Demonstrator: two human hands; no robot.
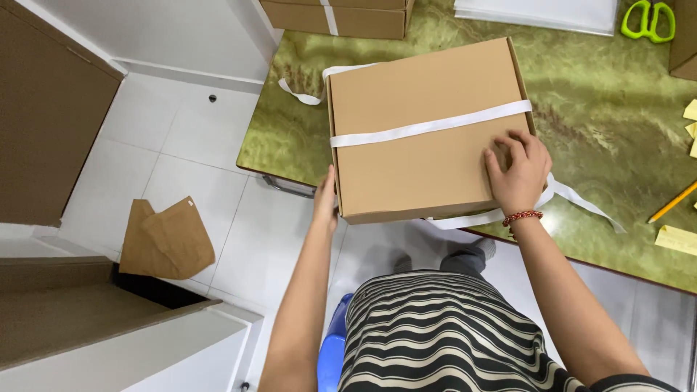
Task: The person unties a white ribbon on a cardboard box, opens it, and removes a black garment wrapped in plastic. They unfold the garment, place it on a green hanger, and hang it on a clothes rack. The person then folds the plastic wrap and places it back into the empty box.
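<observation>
a: nearest the camera, a striped shirt (443, 334) and a blue stool (332, 348) under the person. white tiled floor (189, 181) to the left, a crumpled brown bag (165, 239) lying on it.

b: hands?

a: left hand (325, 202) flat against the near left corner of the box (425, 131), fingers together, not curled round anything. right hand (517, 173) on top of the lid near the right edge, fingers bent and pressing down; cannot tell if it pinches the ribbon. red bead bracelet (522, 215) on that wrist.

b: box position?

a: closed, brown cardboard, on the near edge of the green table (602, 123), its near corner overhanging slightly. white ribbon (428, 128) crosses the lid left to right, loose ends trailing out at the far left and under the near right side.

b: further out?

a: pencil (671, 202) and yellow notes (677, 239) at the right. second box (337, 16) at the far edge, white sheet (537, 13) beside it, green scissors (648, 19) in the far right corner.
</observation>
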